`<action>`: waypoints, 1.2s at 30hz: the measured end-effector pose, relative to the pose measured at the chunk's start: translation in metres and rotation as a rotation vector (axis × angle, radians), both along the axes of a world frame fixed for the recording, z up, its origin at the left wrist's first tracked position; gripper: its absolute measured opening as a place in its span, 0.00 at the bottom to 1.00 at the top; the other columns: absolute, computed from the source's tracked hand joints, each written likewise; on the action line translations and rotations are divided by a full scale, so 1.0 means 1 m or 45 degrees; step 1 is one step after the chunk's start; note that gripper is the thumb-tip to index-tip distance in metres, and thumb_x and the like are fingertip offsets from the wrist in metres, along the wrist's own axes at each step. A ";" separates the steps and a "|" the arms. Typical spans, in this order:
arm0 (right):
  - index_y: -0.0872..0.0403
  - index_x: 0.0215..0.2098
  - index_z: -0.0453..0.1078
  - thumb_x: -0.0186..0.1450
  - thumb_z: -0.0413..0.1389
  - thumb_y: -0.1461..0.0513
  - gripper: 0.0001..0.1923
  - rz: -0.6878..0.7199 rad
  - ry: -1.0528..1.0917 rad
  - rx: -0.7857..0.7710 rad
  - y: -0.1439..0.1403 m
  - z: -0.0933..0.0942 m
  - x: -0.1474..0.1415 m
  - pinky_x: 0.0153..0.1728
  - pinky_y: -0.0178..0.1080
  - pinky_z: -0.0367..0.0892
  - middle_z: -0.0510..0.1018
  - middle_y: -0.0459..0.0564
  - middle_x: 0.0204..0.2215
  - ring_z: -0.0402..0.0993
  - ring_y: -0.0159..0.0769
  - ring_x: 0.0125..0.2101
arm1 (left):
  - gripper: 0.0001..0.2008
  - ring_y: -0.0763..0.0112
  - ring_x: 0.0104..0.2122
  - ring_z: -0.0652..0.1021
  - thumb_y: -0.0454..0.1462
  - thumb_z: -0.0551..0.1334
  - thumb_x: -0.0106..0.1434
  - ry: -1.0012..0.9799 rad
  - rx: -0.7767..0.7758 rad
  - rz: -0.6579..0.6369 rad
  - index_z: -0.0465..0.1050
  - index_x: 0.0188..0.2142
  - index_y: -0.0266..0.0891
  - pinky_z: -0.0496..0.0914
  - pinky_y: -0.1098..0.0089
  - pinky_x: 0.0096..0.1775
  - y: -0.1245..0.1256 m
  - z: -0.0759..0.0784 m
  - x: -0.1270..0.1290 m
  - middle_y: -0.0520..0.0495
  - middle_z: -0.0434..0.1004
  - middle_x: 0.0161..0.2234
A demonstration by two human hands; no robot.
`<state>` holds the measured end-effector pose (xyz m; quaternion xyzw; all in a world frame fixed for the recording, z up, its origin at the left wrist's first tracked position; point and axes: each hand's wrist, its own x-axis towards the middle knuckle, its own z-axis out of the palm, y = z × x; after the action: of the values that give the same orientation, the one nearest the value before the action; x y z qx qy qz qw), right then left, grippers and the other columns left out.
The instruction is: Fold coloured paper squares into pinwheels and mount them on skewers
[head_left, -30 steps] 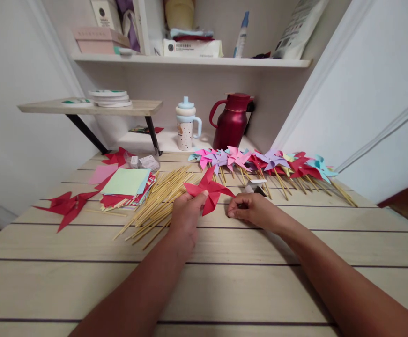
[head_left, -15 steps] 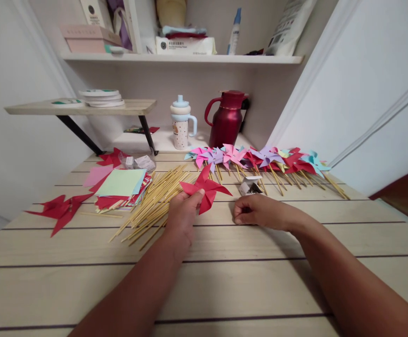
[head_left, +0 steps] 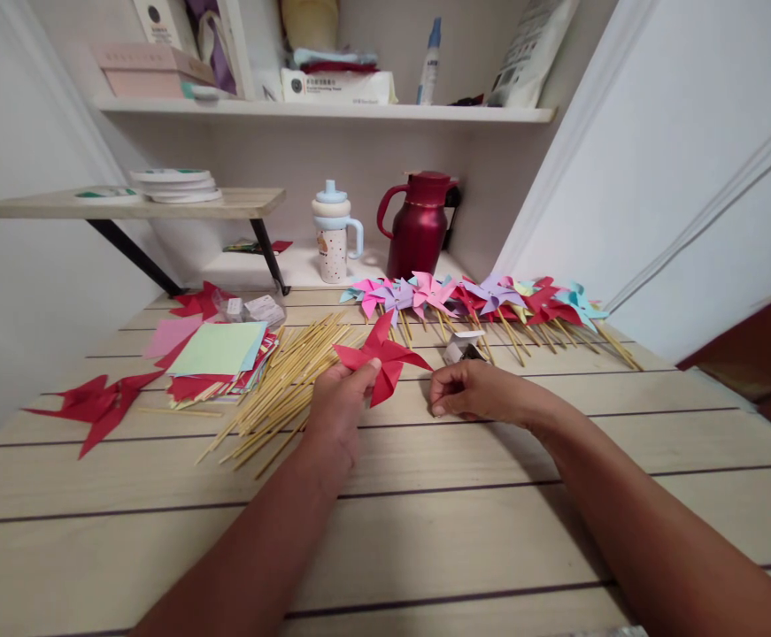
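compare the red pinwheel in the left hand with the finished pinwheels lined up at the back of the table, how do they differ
The red pinwheel has no stick, while the finished pinwheels each sit on a bamboo stick. It is held off the table by the left hand; the row lies flat, untouched. It is a single red one; the row mixes pink, purple, blue and red. Both share the same folded four-blade paper shape.
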<state>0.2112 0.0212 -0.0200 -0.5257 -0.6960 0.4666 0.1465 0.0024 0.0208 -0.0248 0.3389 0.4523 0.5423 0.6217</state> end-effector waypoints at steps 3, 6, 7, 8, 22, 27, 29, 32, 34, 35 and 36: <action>0.53 0.25 0.70 0.55 0.60 0.56 0.09 -0.011 0.026 -0.002 0.002 -0.003 0.001 0.20 0.32 0.51 0.65 0.39 0.18 0.54 0.26 0.18 | 0.09 0.75 0.23 0.69 0.37 0.70 0.47 -0.019 -0.017 0.008 0.72 0.24 0.36 0.63 0.71 0.30 -0.001 0.002 0.001 0.51 0.74 0.22; 0.54 0.25 0.72 0.55 0.60 0.57 0.08 -0.036 0.017 0.027 0.004 -0.006 0.002 0.21 0.32 0.51 0.68 0.41 0.19 0.55 0.26 0.19 | 0.09 0.76 0.22 0.68 0.36 0.70 0.47 -0.028 -0.018 0.018 0.70 0.23 0.36 0.62 0.72 0.29 -0.001 0.002 0.001 0.52 0.72 0.21; 0.54 0.25 0.72 0.54 0.61 0.57 0.07 -0.049 0.009 0.041 0.005 -0.007 0.002 0.21 0.33 0.52 0.69 0.41 0.20 0.56 0.27 0.19 | 0.09 0.76 0.22 0.67 0.36 0.69 0.47 -0.024 -0.017 0.021 0.70 0.22 0.36 0.61 0.72 0.29 -0.001 0.002 0.001 0.53 0.71 0.20; 0.54 0.26 0.73 0.54 0.61 0.58 0.07 -0.061 0.000 0.058 0.005 -0.007 0.003 0.21 0.33 0.52 0.70 0.41 0.20 0.57 0.27 0.20 | 0.09 0.77 0.22 0.67 0.36 0.69 0.47 -0.019 -0.018 0.024 0.69 0.22 0.36 0.61 0.72 0.28 -0.001 0.002 0.001 0.53 0.70 0.20; 0.53 0.27 0.70 0.58 0.57 0.57 0.07 -0.094 -0.017 0.128 -0.005 0.009 -0.006 0.21 0.32 0.51 0.64 0.39 0.17 0.55 0.27 0.19 | 0.08 0.74 0.23 0.69 0.37 0.69 0.48 0.013 0.030 -0.026 0.72 0.25 0.36 0.61 0.71 0.30 -0.001 -0.002 0.000 0.51 0.73 0.23; 0.53 0.28 0.69 0.59 0.56 0.56 0.09 -0.086 -0.023 0.119 -0.005 0.009 -0.006 0.20 0.32 0.51 0.63 0.39 0.17 0.55 0.27 0.18 | 0.08 0.74 0.24 0.70 0.37 0.69 0.48 0.013 0.036 -0.048 0.73 0.25 0.35 0.62 0.71 0.31 0.000 -0.003 0.000 0.50 0.74 0.23; 0.52 0.27 0.69 0.59 0.56 0.55 0.09 -0.078 -0.017 0.120 -0.005 0.008 -0.005 0.20 0.32 0.51 0.62 0.39 0.17 0.55 0.27 0.18 | 0.08 0.75 0.24 0.70 0.37 0.69 0.48 0.012 0.029 -0.038 0.74 0.25 0.35 0.63 0.71 0.31 0.000 -0.002 0.000 0.50 0.74 0.23; 0.53 0.28 0.69 0.58 0.57 0.55 0.09 -0.053 -0.012 0.121 -0.005 0.008 -0.003 0.21 0.32 0.52 0.63 0.39 0.17 0.55 0.27 0.19 | 0.08 0.74 0.25 0.71 0.37 0.69 0.48 0.013 0.022 -0.027 0.74 0.26 0.34 0.64 0.71 0.32 -0.001 -0.002 0.000 0.49 0.76 0.25; 0.53 0.28 0.69 0.58 0.57 0.55 0.09 -0.038 -0.009 0.111 -0.004 0.007 -0.002 0.21 0.32 0.52 0.63 0.39 0.18 0.55 0.27 0.19 | 0.08 0.74 0.25 0.71 0.37 0.69 0.48 0.019 0.036 -0.032 0.75 0.26 0.35 0.64 0.71 0.32 -0.001 -0.003 0.001 0.49 0.76 0.25; 0.53 0.28 0.69 0.58 0.57 0.55 0.09 -0.036 -0.006 0.106 -0.003 0.007 -0.001 0.21 0.32 0.53 0.63 0.39 0.18 0.55 0.27 0.19 | 0.08 0.74 0.24 0.70 0.37 0.69 0.48 0.027 0.045 -0.032 0.74 0.26 0.35 0.64 0.71 0.32 -0.001 -0.003 0.001 0.50 0.75 0.24; 0.53 0.28 0.69 0.59 0.57 0.55 0.09 -0.037 -0.003 0.102 -0.003 0.006 -0.001 0.21 0.32 0.53 0.63 0.39 0.18 0.55 0.27 0.19 | 0.08 0.74 0.23 0.70 0.37 0.69 0.49 0.038 0.051 -0.033 0.74 0.26 0.35 0.63 0.71 0.31 -0.001 -0.004 0.001 0.50 0.75 0.23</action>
<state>0.2104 0.0184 -0.0141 -0.5301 -0.7065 0.4356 0.1733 0.0034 0.0203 -0.0291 0.3651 0.4460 0.5382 0.6149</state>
